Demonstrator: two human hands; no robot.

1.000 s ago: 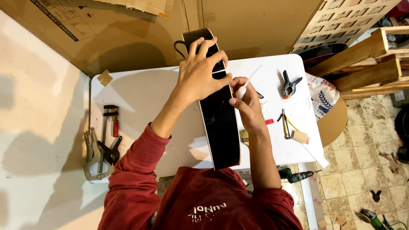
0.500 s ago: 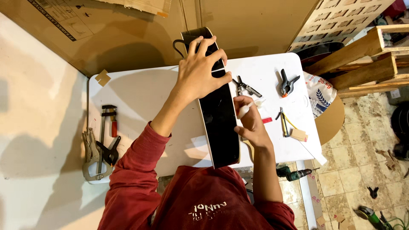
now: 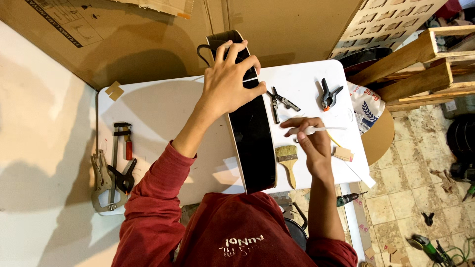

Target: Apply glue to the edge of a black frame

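From the head camera, looking straight down: my left hand (image 3: 228, 81) lies flat with fingers spread over the upper end of the long glossy black panel (image 3: 252, 133), which stands on edge across the middle of the white table (image 3: 158, 113) and runs from its far edge to the near edge by my red sweater. The hand presses down on the panel's rim, fingers curled over it, not closed into a fist.

My right hand (image 3: 311, 141) hovers just right of the panel, over the table's right half, fingers pinched together on a slim white stick-shaped tool (image 3: 312, 130) that points toward the right edge. Directly under that hand's near side lies a small flat brush with pale bristles and a wooden handle (image 3: 287, 160), close to the near edge and just beside the panel.

Further toward the far right corner sit dark metal pliers (image 3: 281, 101) and a black spring clamp (image 3: 328, 95), apart from each other. A small wooden block (image 3: 343, 154) rests near the right edge.

At the table's left edge lie a red-handled bar clamp (image 3: 121, 143) and grey locking pliers (image 3: 101, 180), well apart from both hands.
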